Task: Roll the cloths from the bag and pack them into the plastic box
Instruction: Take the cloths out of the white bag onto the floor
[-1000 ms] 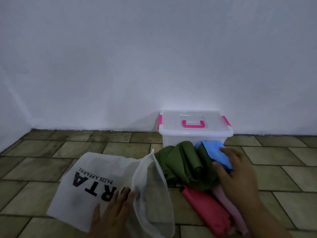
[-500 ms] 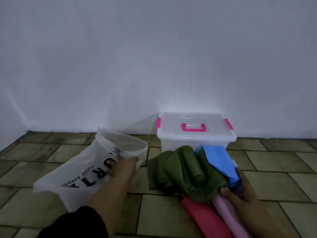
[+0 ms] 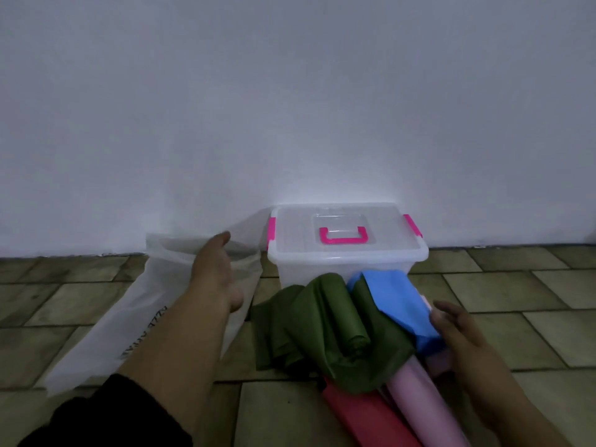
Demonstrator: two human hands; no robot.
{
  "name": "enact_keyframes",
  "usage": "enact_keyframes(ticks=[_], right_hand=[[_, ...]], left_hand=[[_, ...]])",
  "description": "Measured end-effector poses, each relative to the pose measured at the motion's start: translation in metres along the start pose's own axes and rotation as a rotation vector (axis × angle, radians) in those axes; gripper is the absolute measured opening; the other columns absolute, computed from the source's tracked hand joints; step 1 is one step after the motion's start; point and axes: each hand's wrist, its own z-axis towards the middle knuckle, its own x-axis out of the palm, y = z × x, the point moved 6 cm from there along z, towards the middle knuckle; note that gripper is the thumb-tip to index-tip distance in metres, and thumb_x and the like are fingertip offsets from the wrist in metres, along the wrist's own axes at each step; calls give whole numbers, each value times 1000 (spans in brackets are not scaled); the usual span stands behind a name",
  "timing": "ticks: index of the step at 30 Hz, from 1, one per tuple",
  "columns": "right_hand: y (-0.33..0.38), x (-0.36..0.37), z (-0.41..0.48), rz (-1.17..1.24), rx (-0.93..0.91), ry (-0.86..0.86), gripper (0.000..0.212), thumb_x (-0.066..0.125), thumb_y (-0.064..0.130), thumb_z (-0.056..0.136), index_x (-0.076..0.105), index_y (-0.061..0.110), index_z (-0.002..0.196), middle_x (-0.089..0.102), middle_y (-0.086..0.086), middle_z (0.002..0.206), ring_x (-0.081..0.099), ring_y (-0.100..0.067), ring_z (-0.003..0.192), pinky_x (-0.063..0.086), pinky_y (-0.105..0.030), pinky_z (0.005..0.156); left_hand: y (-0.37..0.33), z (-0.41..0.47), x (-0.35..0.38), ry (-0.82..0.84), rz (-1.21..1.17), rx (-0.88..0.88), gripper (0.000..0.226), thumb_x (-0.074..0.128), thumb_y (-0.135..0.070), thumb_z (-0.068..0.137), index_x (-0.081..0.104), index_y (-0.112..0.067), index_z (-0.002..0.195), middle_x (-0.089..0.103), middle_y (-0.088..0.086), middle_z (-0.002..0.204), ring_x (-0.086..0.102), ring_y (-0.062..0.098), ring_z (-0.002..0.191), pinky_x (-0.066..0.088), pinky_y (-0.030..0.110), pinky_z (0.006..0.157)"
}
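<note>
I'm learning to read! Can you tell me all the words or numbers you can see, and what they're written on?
White bag: a line of small dark print runs along it beside the left arm, but it is sideways, partly hidden and too blurred to read.
Plastic box: no words or numbers visible, only a pink handle and clips.
Cloths: no print.
Wall and floor tiles: no signs.

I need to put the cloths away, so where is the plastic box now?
In the head view the plastic box stands on the floor against the white wall, right of centre, lid closed, just behind the green cloth and blue cloth.
</note>
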Motion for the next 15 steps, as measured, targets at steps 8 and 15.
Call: enact_keyframes(ticks=[8,15], right_hand=[[6,25,-1,-142,29,91,41,57,45,88,48,50,128,61,7,121,60,-8,96,49,-30,75],[11,75,-28,-283,-60,156,57,55,40,92,32,34,144,46,3,139,48,-13,114,35,-24,89]], left_hand=[[98,-55,-3,480,852,86,70,66,-31,85,32,-40,145,41,-3,144,45,22,126,47,40,96],[82,-30,-23,346,1093,306,77,61,-28,89,15,-31,151,4,1,160,12,27,145,21,47,116]])
